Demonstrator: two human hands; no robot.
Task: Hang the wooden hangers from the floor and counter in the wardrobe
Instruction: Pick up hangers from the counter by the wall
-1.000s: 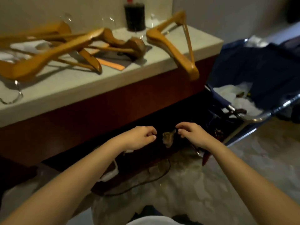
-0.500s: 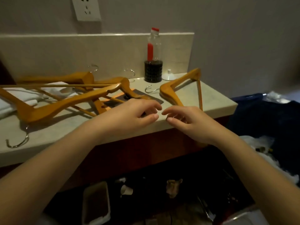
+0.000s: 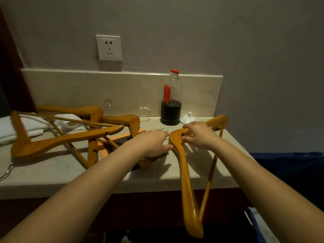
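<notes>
Right grip (image 3: 199, 135) grasping an orange-brown wooden hanger (image 3: 185, 181) at its apex, fingers curled over the top, thumb under the near edge. The hanger lies on the right end of the pale stone tabletop (image 3: 52, 169). Its long arm runs from the right grip toward the camera and sticks out past the front edge. Its thin crossbar slants just right of that arm.

Left grip (image 3: 154, 142) just left of the right grip, knuckles up, fingers curled, thumb tip against the hanger's apex. Thin metal hook tip (image 3: 162, 128) pokes out just beyond its fingers. Can't tell if the left grip is clenched on the hook or just resting over it.

Heap of wooden hangers (image 3: 70, 139) further left of the left grip, crossed over each other, some hooks up against the backsplash. Folded white towel (image 3: 17, 127) under the far-left end of the heap. Flat orange and dark sheet (image 3: 121, 137) partly under the left grip.

Clear plastic bottle with red cap (image 3: 171, 106), dark liquid in the bottom, upright behind both grips at the backsplash. Small white funnel-shaped piece (image 3: 188, 118) just beside it. White wall socket (image 3: 109, 47) above. Dark blue fabric (image 3: 289, 163) right of the right forearm, off the tabletop.
</notes>
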